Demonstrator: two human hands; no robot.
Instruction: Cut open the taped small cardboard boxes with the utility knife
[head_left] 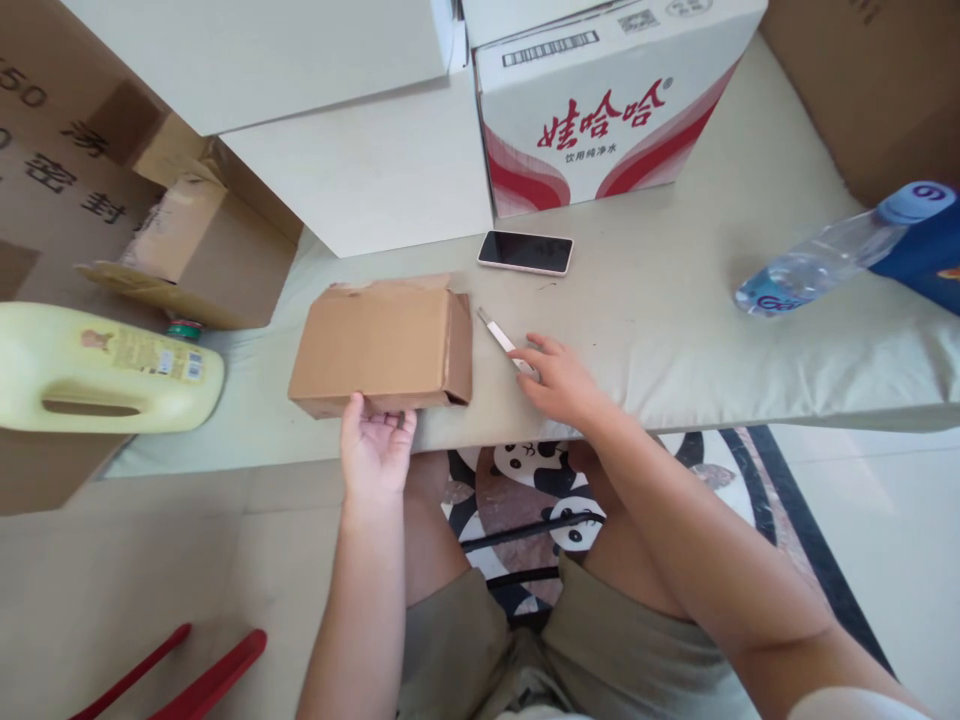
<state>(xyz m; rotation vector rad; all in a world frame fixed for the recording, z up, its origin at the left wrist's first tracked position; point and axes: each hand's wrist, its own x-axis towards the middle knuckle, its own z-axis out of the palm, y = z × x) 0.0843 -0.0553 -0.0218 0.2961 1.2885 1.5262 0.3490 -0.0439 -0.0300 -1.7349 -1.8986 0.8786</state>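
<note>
A closed brown cardboard box [367, 345] lies near the front edge of the cloth-covered table. My left hand [377, 440] is at its near side, palm up, with the thumb against the front edge and the fingers curled at the lower edge, partly hidden. To the right of the box, a slim white utility knife [496, 333] rests on the cloth, pointing up and left. My right hand [555, 380] lies over the knife's near end with its fingers spread, touching or just above the handle. A dark-screened phone [525, 252] lies face up behind the knife.
White cartons [367, 170] and a red-and-white water carton [600, 130] stand at the back. A yellowish jug [157, 390] and an opened cardboard box [217, 245] are on the left. A water bottle [825, 260] lies tilted on the right. Red bars [217, 675] show at lower left.
</note>
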